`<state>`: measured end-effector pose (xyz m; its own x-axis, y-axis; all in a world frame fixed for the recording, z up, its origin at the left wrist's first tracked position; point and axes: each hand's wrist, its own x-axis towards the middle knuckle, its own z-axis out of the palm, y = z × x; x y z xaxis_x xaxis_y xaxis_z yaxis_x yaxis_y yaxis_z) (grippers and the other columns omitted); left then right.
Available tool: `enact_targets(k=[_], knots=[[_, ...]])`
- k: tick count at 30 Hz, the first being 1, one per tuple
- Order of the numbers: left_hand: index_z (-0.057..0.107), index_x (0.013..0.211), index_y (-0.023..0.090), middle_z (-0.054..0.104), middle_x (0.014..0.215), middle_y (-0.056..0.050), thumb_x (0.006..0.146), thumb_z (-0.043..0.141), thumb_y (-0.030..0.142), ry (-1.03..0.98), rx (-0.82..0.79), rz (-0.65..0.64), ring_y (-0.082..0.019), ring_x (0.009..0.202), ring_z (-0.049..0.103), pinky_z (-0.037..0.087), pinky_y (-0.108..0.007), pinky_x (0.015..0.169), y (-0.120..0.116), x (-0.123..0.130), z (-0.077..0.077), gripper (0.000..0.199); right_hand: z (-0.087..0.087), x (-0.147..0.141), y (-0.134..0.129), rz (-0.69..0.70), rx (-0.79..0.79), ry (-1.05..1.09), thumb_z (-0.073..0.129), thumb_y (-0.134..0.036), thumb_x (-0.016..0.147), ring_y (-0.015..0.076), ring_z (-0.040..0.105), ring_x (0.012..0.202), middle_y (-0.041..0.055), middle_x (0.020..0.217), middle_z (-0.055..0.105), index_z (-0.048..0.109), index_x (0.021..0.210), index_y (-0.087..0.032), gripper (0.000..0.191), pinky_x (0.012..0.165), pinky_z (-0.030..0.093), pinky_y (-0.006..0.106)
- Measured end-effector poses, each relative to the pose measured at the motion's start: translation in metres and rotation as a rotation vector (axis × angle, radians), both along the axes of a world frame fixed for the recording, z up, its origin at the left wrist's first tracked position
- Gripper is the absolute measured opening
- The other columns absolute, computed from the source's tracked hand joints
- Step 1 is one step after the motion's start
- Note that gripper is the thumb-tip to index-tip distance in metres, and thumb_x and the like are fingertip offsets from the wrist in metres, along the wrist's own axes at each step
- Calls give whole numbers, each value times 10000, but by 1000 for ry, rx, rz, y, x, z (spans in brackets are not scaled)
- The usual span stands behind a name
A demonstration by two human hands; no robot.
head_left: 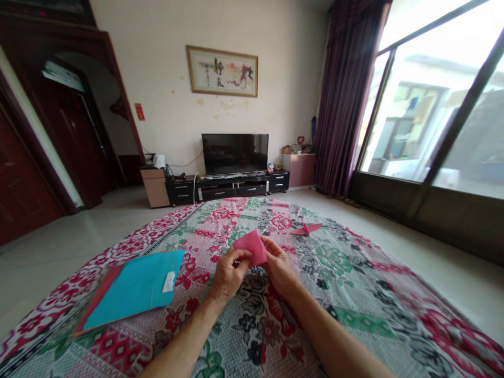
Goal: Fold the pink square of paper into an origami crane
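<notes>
A small folded square of pink paper [254, 247] is held up between my two hands, above the patterned cloth. My left hand [231, 270] pinches its lower left side between thumb and fingers. At the right edge, my right hand [279, 263] grips the same paper, its thumb partly hidden. Beyond my right hand a pink folded paper crane [306, 229] rests on the cloth with its wings spread. To the left lies a stack of coloured paper, a blue sheet [136, 289] on top with a white label and a reddish sheet [98, 296] showing beneath.
A floral cloth [338, 294] in red, green and grey covers the rounded surface before me. Farther back, a television [235, 153] stands on a low black cabinet [252, 188]. Purple curtains [342, 100] and large windows are at the right, dark red doors at the left.
</notes>
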<state>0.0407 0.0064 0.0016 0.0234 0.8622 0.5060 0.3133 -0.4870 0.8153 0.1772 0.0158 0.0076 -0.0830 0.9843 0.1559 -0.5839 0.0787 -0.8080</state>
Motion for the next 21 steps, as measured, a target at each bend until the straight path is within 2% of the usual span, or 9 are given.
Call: enact_targets(k=[4, 10, 12, 16, 21], knots=[[695, 802, 204, 646, 801, -31, 745, 560, 149, 167, 136, 28, -145, 742, 594, 478, -244, 679, -4, -1, 2, 156, 1, 2, -1, 17, -22, 36, 744, -226, 601, 99, 551, 550, -22, 696, 659, 580, 965, -197, 401, 551, 427, 217], [716, 807, 242, 647, 776, -31, 737, 524, 77, 381, 328, 44, -166, 793, 590, 484, -305, 789, -7, -2, 3, 263, 0, 10, 2, 65, -35, 32, 717, -208, 589, 106, 542, 586, -6, 786, 668, 622, 945, -198, 369, 562, 411, 214], [715, 839, 255, 642, 790, -32, 748, 513, 79, 437, 365, 42, -172, 820, 584, 476, -326, 827, -5, -4, 1, 283, 0, 12, 1, 78, -28, 33, 694, -197, 598, 111, 544, 602, -3, 797, 668, 628, 940, -198, 348, 580, 416, 217], [700, 940, 268, 612, 879, -54, 766, 497, 75, 523, 408, 32, -174, 851, 562, 486, -309, 794, -2, -8, -2, 330, 4, 13, -1, 100, -17, 36, 639, -188, 616, 122, 544, 622, 0, 758, 660, 635, 900, -192, 284, 618, 433, 239], [668, 1026, 275, 592, 890, -56, 793, 469, 73, 598, 470, 21, -179, 869, 535, 481, -306, 790, -3, -11, 0, 368, 6, 13, -2, 125, -12, 48, 596, -199, 627, 147, 562, 669, 8, 804, 662, 633, 897, -196, 272, 662, 454, 284]])
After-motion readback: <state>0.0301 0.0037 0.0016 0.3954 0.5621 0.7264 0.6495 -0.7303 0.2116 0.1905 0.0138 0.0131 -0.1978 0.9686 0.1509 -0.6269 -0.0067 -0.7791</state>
